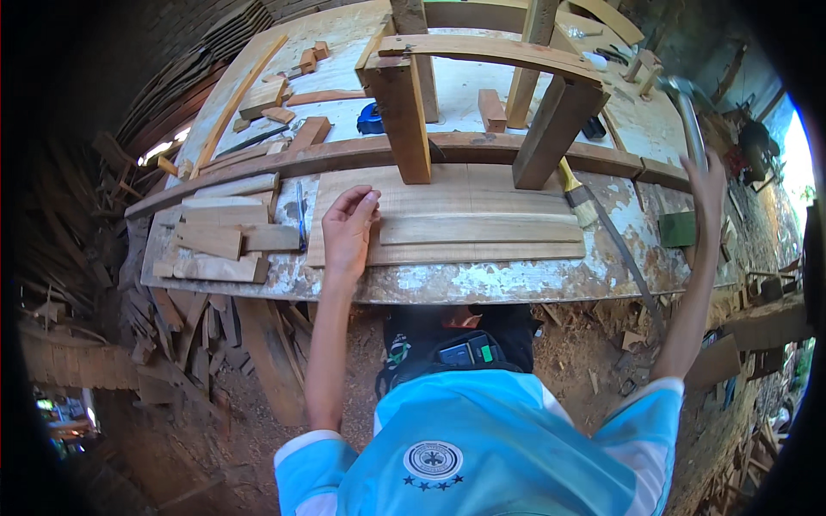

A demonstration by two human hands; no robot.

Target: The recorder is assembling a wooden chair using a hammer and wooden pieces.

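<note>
Over the wide board's left end, the left hand (346, 230) hangs with thumb and fingertips drawn together; whether that grip pinches something small, I cannot tell. At the far right, the right hand (707, 185) has its grip closed round the handle of a hammer (691, 125), held head up. The wide board (465, 182) lies on the near middle of the counter (516, 284), with a narrow strip (482, 230) along it and a wooden frame (559, 129) standing at its far side. This looks like a pause between hammer blows; another blow would call for steady parts and left fingers clear.
</note>
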